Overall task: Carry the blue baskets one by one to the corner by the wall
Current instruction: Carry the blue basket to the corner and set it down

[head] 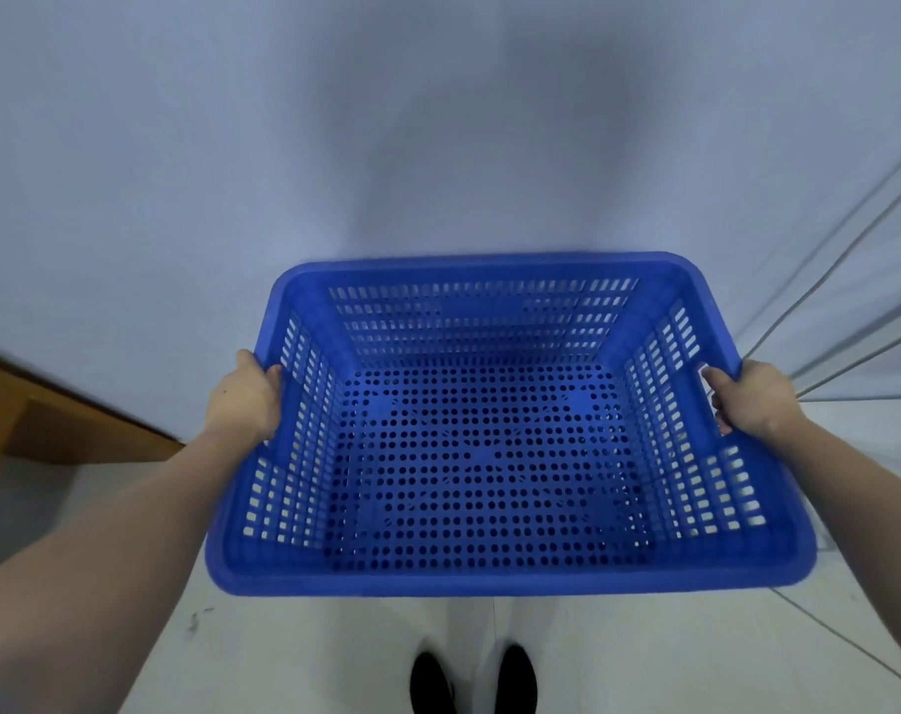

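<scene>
Two-handed grip on blue basket, wall ahead, wooden furniture left

One head-worn wide-angle view, looking forward and steeply down.

You see everything from a single camera on your head, tilted far enough that your own black shoes show at the bottom edge, straight beneath the lens. It faces a plain pale wall that fills the upper half and bows with the wide lens. The perforated blue plastic basket sits close under the camera, centred, with your forearms running in from both lower corners. At the left edge the view catches a brown wooden table, blurred; there is no second view to share anything with.
</scene>
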Demonstrator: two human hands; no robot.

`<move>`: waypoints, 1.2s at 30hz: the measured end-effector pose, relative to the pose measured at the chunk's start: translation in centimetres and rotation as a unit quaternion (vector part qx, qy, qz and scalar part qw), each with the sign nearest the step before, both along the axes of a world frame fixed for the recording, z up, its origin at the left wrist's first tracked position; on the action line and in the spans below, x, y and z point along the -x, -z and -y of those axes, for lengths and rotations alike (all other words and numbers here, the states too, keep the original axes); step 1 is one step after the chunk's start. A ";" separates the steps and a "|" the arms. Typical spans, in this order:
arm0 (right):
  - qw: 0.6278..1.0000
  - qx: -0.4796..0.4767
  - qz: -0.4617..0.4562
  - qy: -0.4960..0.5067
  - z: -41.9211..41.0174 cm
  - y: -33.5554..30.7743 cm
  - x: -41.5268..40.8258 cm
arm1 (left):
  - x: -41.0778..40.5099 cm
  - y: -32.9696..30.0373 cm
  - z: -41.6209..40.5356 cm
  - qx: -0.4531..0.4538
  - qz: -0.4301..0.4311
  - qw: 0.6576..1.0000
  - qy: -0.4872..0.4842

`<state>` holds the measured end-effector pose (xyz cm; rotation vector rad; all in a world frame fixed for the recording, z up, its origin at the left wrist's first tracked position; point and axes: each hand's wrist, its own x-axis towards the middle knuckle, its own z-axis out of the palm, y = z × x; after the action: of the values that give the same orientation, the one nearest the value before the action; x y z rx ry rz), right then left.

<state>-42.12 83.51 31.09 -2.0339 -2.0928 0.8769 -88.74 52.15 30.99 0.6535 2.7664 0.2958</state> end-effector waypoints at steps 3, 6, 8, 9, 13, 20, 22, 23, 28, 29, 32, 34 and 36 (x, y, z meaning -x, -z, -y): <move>1.000 0.011 -0.003 -0.001 0.1 -0.1 -0.3 | 0.0 -0.2 0.1 0.006 0.016 1.000 0.003; 1.000 -0.003 0.000 -0.009 0.3 -0.5 -0.3 | -0.3 -0.1 0.6 -0.007 0.014 1.000 0.002; 1.000 -0.009 0.002 -0.005 0.1 -0.3 -0.3 | -0.3 0.0 0.6 -0.018 0.006 1.000 -0.004; 1.000 -0.008 0.003 -0.002 0.0 -0.3 -0.2 | -0.2 0.1 0.4 -0.023 0.001 1.000 -0.004; 1.000 -0.013 0.001 0.001 -1.1 -0.5 0.6 | 0.5 0.0 -0.7 -0.031 -0.017 0.999 -0.009; 1.000 -0.017 0.004 -0.008 -1.7 0.2 0.3 | 0.8 0.5 -1.0 -0.028 -0.030 0.999 -0.011; 1.000 -0.022 0.001 -0.011 -1.3 0.5 -0.1 | 0.3 0.5 -0.6 -0.030 -0.030 0.999 -0.006; 1.000 -0.024 0.000 -0.011 -1.1 0.4 0.0 | 0.2 0.5 -0.4 -0.029 -0.029 0.999 -0.007; 1.000 -0.016 -0.010 -0.001 -0.7 0.5 -0.2 | -0.5 0.3 0.1 -0.023 -0.040 0.999 0.003; 1.000 -0.015 -0.016 -0.001 -0.7 0.5 -0.2 | -0.6 0.3 0.1 -0.021 -0.046 0.999 0.006; 1.000 -0.011 -0.024 0.001 -0.7 0.7 -0.4 | -0.9 0.5 0.2 -0.017 -0.051 0.999 0.005; 1.000 -0.010 -0.020 -0.001 -0.7 0.8 -0.5 | -1.1 0.5 0.2 -0.017 -0.052 0.998 0.003; 1.000 -0.008 -0.023 0.005 -0.6 0.7 -0.5 | -1.1 0.6 0.3 -0.014 -0.058 0.998 0.009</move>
<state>-41.65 84.16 30.35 -1.9953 -2.0575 0.8937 -87.63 51.83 30.42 0.7237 2.8705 0.3013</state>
